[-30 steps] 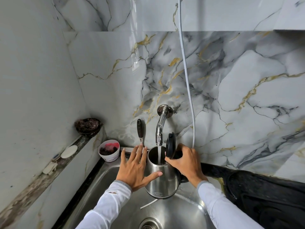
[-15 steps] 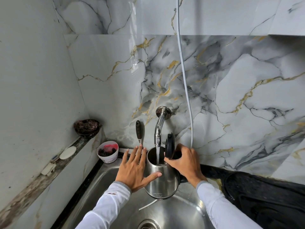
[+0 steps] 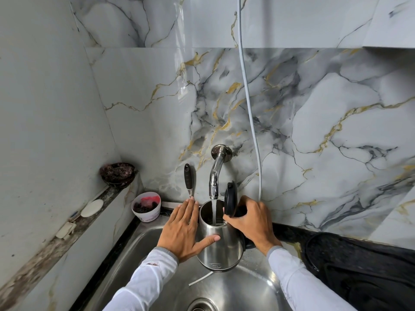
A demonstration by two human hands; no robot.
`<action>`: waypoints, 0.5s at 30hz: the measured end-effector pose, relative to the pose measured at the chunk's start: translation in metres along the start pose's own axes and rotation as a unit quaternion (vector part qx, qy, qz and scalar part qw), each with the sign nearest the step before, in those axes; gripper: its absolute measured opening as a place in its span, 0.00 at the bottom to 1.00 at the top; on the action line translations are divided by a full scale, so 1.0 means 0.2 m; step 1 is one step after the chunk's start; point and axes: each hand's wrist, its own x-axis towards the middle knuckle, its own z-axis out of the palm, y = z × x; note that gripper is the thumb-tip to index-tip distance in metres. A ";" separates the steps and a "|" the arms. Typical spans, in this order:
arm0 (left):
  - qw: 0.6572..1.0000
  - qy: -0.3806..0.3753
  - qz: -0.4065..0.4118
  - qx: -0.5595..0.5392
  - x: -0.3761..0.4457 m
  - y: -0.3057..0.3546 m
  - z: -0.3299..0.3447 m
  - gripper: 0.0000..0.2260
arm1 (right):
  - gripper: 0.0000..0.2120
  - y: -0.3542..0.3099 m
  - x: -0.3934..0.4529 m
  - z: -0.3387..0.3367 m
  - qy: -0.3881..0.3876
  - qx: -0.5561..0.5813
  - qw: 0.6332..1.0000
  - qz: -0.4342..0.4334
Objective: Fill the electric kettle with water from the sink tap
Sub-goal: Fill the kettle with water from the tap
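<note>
My left hand (image 3: 183,230) is spread wide and flat, fingers extended, pressed against the left side of the electric kettle (image 3: 221,243); the thumb lies across the steel body, pointing toward the right of the frame. My right hand (image 3: 252,223) is curled closed around the kettle's black handle at its right side, knuckles up, the thumb near the rim. Both forearms, in pale long sleeves, rise from the lower edge of the frame and converge on the kettle.

The kettle sits at lower centre of the frame, held upright over the steel sink (image 3: 143,250), and I cannot tell whether its base touches the basin. Its black lid (image 3: 230,197) stands hinged open, tilted up just beside my right hand. The chrome tap (image 3: 216,173) comes out of the marble wall directly above the opening, and a thin stream of water (image 3: 213,212) falls from it into the kettle.

Left of the tap a black-handled utensil (image 3: 188,179) leans against the wall, just above my left fingertips. Further left a small white tub (image 3: 146,206) stands at the sink's corner. A pale cord (image 3: 248,104) hangs down the wall behind my right hand.
</note>
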 end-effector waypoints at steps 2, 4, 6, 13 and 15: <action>1.000 0.004 0.000 -0.001 0.00 0.00 0.00 0.53 | 0.27 0.00 0.00 0.00 0.002 -0.002 1.000 0.003; 1.000 0.002 0.002 0.000 0.00 0.00 0.00 0.53 | 0.27 0.00 0.00 0.00 0.001 -0.001 1.000 0.002; 1.000 0.005 0.003 -0.001 0.00 0.00 0.00 0.53 | 0.26 0.00 0.00 -0.01 -0.001 0.001 1.000 0.001; 1.000 0.004 0.003 -0.010 0.00 0.00 -0.03 0.53 | 0.28 -0.01 -0.01 -0.01 -0.007 0.003 1.000 -0.003; 0.998 0.003 -0.009 -0.068 0.02 0.00 -0.08 0.50 | 0.28 -0.01 -0.01 -0.01 -0.011 0.004 1.000 0.001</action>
